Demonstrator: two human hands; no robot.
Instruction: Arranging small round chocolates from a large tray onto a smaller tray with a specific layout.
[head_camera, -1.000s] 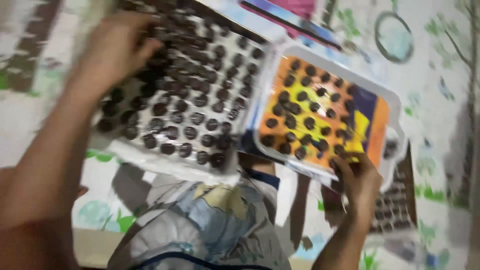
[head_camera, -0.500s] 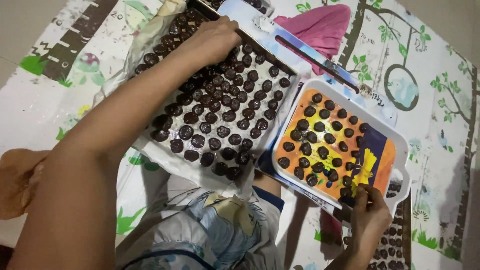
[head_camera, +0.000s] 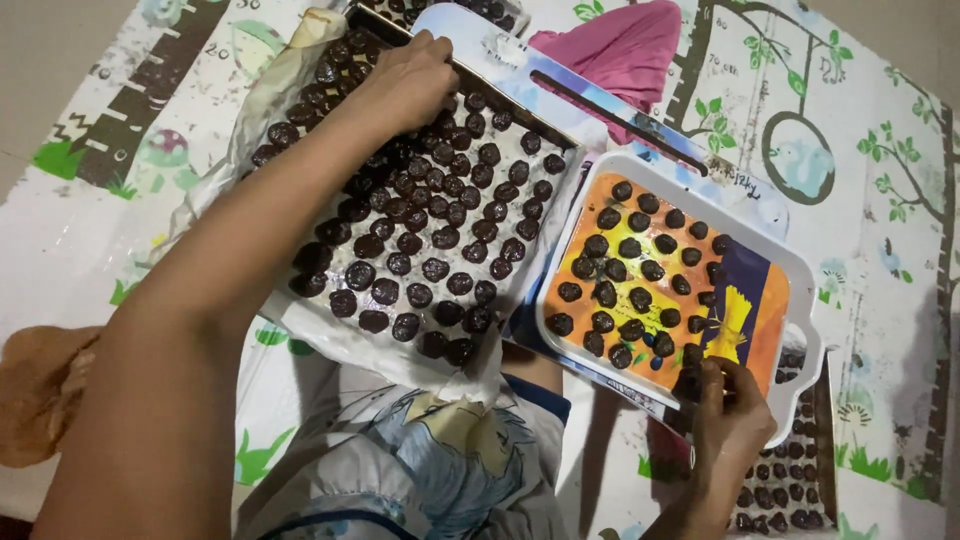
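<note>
Dark balls (head_camera: 430, 240), small and round, sit in rows on a paper-lined baking tray (head_camera: 300, 60) upper left of the head view. More of the same in a white tray (head_camera: 800, 270) to the right, which has an orange, purple and yellow printed bottom; its balls fill the orange part, purple end mostly bare.

Left hand (head_camera: 405, 80): arm stretched across the baking tray, fingers curled down onto balls at the far edge. Can't tell if it's pinching one or just touching.

Right hand (head_camera: 730, 420): at the near corner of the white tray, fingertips bent onto the balls by the rim. Grip unclear, fingers hide it.

Third batch of balls (head_camera: 780, 480) on a dark sheet, partly under the white tray and right hand, lower right.

Surface: floor mat (head_camera: 880, 120), white with printed green trees, leaves and a ruler strip along the left edge. Pink cloth (head_camera: 625, 50) at top centre, just behind a pale blue flat board (head_camera: 600, 120) tucked under both trays. Brown paper bag (head_camera: 40, 390) at the left edge. Person's printed shirt fills bottom centre. Bare beige floor shows top left beyond the mat.
</note>
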